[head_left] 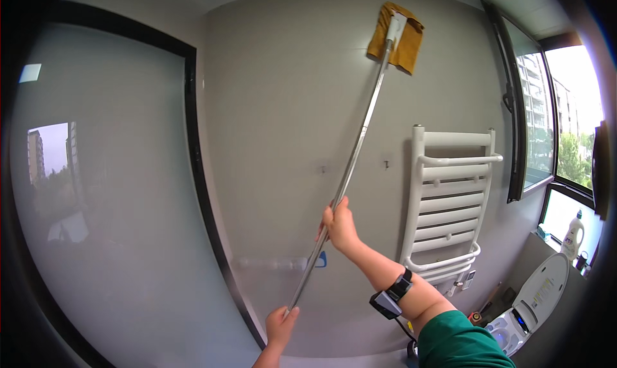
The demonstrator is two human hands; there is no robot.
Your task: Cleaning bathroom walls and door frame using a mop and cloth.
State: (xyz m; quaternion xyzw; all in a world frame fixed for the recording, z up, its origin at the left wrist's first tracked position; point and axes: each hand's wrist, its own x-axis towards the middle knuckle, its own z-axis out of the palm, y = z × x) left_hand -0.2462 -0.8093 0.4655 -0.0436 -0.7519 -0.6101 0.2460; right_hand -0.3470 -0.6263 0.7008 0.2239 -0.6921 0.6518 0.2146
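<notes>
A long metal mop pole (362,129) slants up across the view, gripped by both my hands. My left hand (281,327) is closed around its lower end, near the bottom of the picture. Farther up the pole, my right hand (341,226) wraps around it. At the top, a white mop head (396,26) is against a mustard-yellow cloth (409,50), which lies against the upper part of the grey wall (279,103). The cloth's lower corners hang loose beside the pole.
Right of the pole, a white towel radiator (453,194) is mounted on the wall. A window sash (535,112) stands open at upper right. Below are a toilet with raised lid (542,286) and a detergent bottle (572,238). A black-framed frosted glass door (120,189) fills the left.
</notes>
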